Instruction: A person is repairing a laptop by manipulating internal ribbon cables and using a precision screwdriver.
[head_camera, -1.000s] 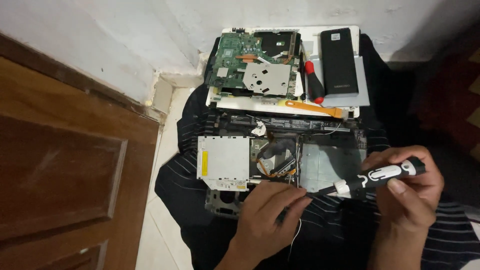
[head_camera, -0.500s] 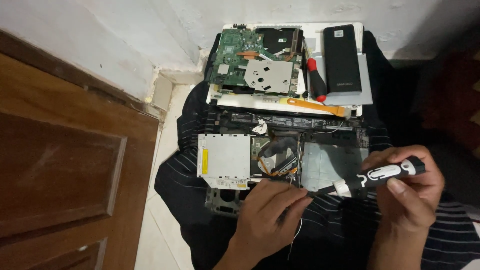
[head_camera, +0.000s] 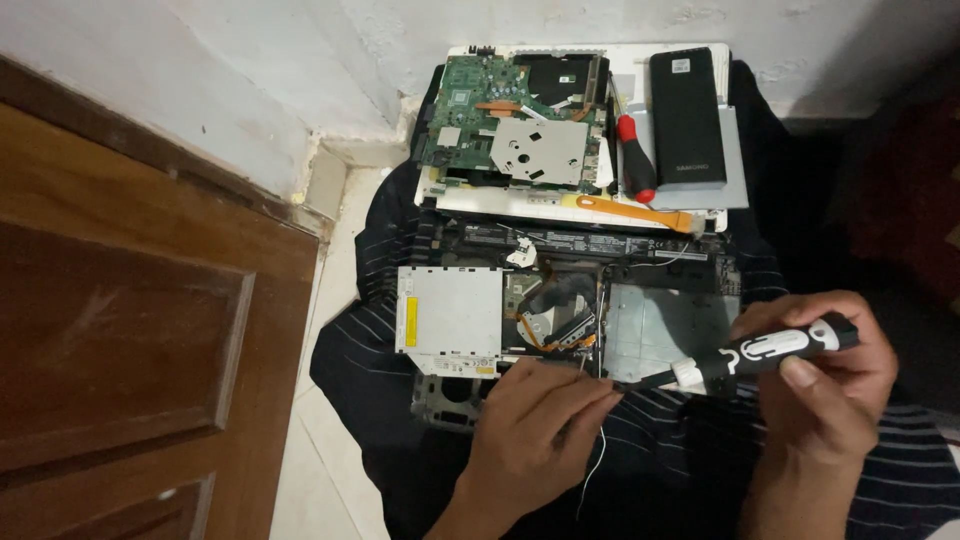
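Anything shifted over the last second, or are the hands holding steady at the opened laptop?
Nothing visibly changed. The right hand still grips the black-and-white screwdriver, its tip at the front edge of the opened laptop base, and the left hand still rests beside it. The circuit board, red screwdriver and orange pry tool lie where they were.

Screwdriver tip (head_camera: 622, 384) behind left hand (head_camera: 535, 425)

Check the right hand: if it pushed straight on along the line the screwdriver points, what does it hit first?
The right hand aims the black screwdriver down-left, tip toward the left hand. First contact would likely be the left hand's fingertips at the opened laptop chassis edge; depth is unclear, so the tip may already touch there.
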